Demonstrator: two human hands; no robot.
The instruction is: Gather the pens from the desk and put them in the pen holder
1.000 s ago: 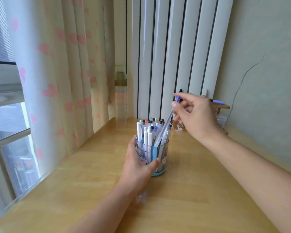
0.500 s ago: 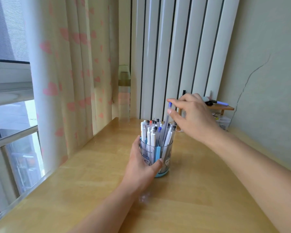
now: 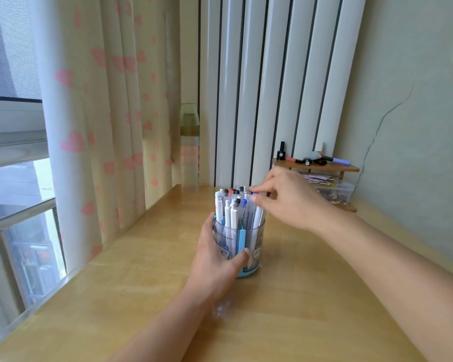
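Observation:
A clear pen holder (image 3: 256, 240) with a blue base and cartoon prints stands on the wooden desk (image 3: 298, 296), filled with several white and clear pens (image 3: 228, 212). My left hand (image 3: 217, 259) grips the holder from the left, thumb across its front. My right hand (image 3: 288, 202) hovers at the holder's right rim, its thumb and forefinger pinching the blue top of a clear pen (image 3: 253, 205) that stands down inside the holder among the others.
A small wooden corner shelf (image 3: 322, 167) at the back right carries markers and small bottles, with a clear box of bits beneath. A heart-print curtain (image 3: 102, 113) hangs along the desk's left edge. White vertical slats stand behind.
My right hand has lowered the blue-tipped pen from a slant above the holder down into it. My left hand has stayed on the holder. The camera has tilted slightly.

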